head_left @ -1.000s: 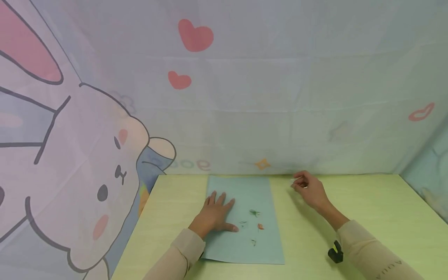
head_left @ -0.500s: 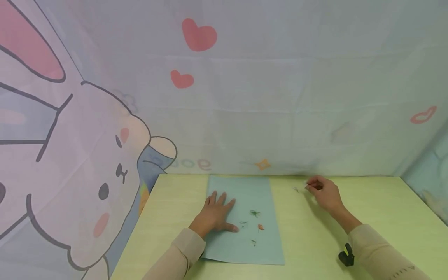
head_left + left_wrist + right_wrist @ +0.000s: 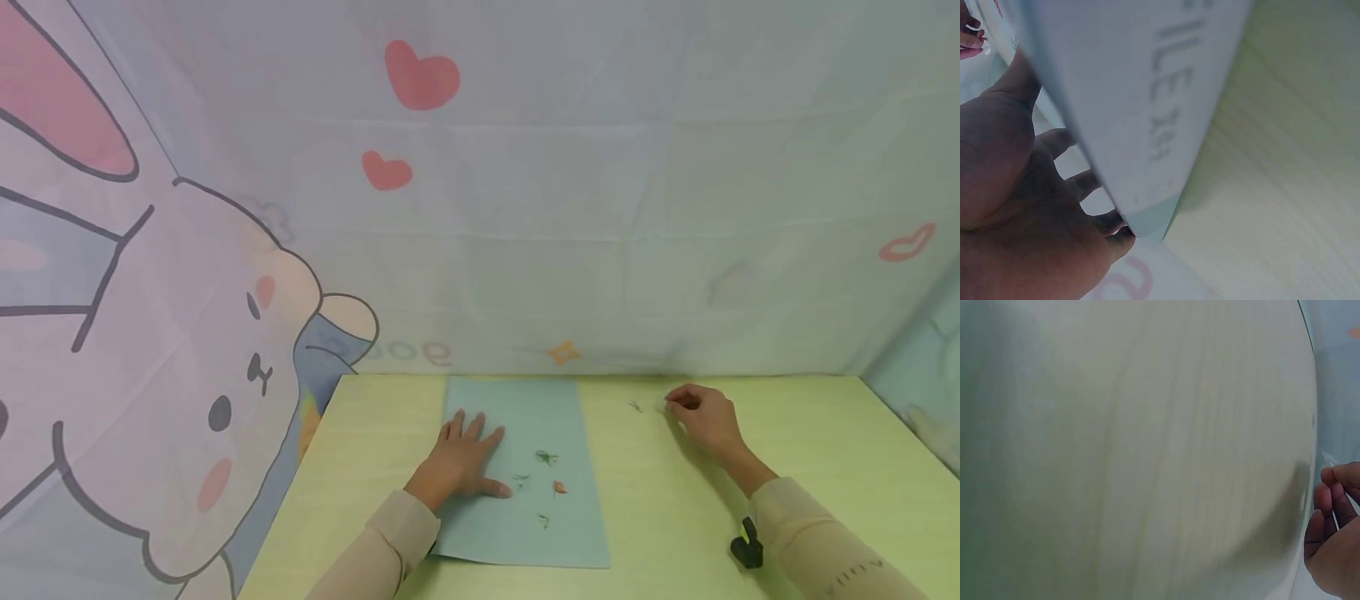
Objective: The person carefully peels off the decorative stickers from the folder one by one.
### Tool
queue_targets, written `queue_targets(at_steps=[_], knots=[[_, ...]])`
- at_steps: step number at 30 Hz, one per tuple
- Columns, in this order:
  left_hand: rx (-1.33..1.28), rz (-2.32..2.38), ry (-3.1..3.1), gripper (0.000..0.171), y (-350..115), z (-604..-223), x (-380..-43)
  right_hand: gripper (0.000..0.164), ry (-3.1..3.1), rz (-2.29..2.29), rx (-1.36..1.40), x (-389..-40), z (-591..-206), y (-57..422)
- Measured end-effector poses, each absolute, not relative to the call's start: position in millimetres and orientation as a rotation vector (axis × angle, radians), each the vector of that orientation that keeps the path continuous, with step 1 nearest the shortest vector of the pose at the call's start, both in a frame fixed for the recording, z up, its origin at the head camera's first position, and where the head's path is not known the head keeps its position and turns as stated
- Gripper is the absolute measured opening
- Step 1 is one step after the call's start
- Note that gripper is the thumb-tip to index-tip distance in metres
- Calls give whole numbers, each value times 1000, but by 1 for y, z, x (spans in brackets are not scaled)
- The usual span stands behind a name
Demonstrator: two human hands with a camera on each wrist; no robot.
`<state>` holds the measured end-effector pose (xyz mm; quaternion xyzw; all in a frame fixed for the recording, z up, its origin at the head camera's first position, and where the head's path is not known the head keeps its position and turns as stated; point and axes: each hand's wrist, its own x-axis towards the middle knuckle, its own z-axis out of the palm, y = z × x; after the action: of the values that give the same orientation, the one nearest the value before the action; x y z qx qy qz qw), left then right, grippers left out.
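My left hand (image 3: 457,460) rests with spread fingers on a pale blue file folder (image 3: 525,417) on the table. Right of its thumb, small plant-like pieces lie on the folder: a green sprig (image 3: 546,457), an orange flower (image 3: 558,487) and fainter sprigs (image 3: 543,520). Farther right, my right hand (image 3: 705,421) pinches a tiny clear or whitish piece (image 3: 1329,457) between thumb and fingertips, just above the table; its kind is too small to tell. Left of those fingertips, a small faint dark-lined sprig (image 3: 635,406) lies on the table.
The pale yellow-green table (image 3: 645,517) ends at a hanging cloth (image 3: 525,275) printed with hearts and a rabbit. A black clip-like object (image 3: 747,546) sits by the right sleeve. In the left wrist view, the folder's spine (image 3: 1141,94) bears the letters FILE.
My right hand has moved right and slightly toward me, uncovering the small sprig on the table left of it. My left hand and the folder have stayed in place.
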<state>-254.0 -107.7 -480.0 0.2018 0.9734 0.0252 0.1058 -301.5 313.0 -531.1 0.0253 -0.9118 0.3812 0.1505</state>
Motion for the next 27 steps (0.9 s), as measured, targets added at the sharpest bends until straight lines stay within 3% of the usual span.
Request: queue_targets(at_steps=[27], knots=[[609,54,2876,99,-108,-479,-253,10,-2626,977,38,-314,-540,312]])
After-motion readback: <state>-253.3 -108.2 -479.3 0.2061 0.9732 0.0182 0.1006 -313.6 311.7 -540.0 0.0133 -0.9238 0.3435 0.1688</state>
